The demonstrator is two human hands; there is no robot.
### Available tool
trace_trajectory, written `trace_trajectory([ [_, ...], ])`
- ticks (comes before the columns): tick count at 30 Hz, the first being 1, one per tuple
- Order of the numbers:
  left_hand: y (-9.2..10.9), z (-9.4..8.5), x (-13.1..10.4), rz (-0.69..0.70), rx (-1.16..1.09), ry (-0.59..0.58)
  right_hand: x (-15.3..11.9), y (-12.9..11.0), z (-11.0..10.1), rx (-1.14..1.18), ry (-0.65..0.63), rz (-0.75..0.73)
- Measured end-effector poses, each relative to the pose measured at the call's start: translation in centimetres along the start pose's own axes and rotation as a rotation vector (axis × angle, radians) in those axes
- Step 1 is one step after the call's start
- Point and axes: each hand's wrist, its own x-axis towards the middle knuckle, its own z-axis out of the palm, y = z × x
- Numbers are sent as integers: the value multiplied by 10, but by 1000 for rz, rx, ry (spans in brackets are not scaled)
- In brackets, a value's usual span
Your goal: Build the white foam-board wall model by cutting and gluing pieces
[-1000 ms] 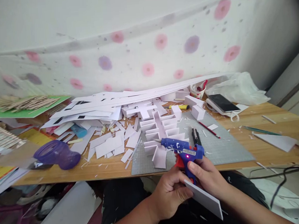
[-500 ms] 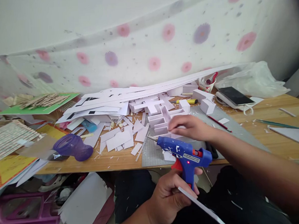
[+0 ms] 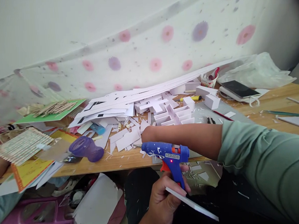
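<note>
Low in front of me, my left hand (image 3: 165, 199) is wrapped round the handle of a blue hot glue gun (image 3: 164, 150), its nozzle facing left and a red light lit. The same hand also pinches a white foam board piece (image 3: 193, 204) under its thumb. My right arm stretches leftward across the table behind the gun. Of my right hand (image 3: 148, 134) only the back shows, by the white board offcuts (image 3: 126, 140); its fingers are hidden behind the gun. Beyond that arm stands a white board model with partition walls (image 3: 175, 115).
A purple plastic cup (image 3: 87, 149) lies left of the offcuts. White sheets (image 3: 106, 108) are piled behind. A yellow cutter (image 3: 191, 98), a dark phone (image 3: 240, 88) and a white triangular board (image 3: 297, 122) lie to the right. At far left, another person's arm (image 3: 1, 171) shows.
My right hand has left the board model and swung left to the offcuts, its forearm now crossing behind the glue gun. The gun and board in my left hand have shifted slightly left.
</note>
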Motion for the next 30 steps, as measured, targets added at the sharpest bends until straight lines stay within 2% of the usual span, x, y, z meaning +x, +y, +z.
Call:
trace_trajectory([
  [3, -2, 1, 4, 41, -63, -11, 2, 0, -11, 17, -90, -58],
  [6, -1, 6, 10, 39, -138, 3, -2, 5, -41, 72, -16, -104],
  [9, 1, 10, 16, 29, -192, 41, -31, 13, -80, 160, 205, -97],
  [11, 1, 11, 21, 31, -206, 64, -70, 16, -103, 237, 382, -67],
  [12, 0, 11, 25, 38, -209, 69, -95, 16, -110, 307, 497, -62],
  [13, -2, 12, 28, 41, -213, 70, -121, 14, -115, 536, 708, -80],
  [14, -4, 13, 32, 38, -219, 69, -148, 11, -117, 736, 881, -84],
  [15, -7, 15, 37, 27, -228, 68, -175, 8, -116, 881, 979, -75],
  [17, -13, 20, 46, -14, -255, 58, -219, -1, -108, 1059, 1072, -39],
  [19, -19, 28, 55, -56, -278, 30, -248, -9, -97, 1129, 1114, -3],
  [22, -27, 40, 65, -85, -280, -24, -266, -16, -84, 1194, 1181, 54],
  [26, -34, 53, 71, -108, -269, -65, -271, -13, -81, 1240, 1213, 75],
  [30, -40, 58, 73, -105, -249, -93, -274, -7, -77, 1298, 1225, 123],
])
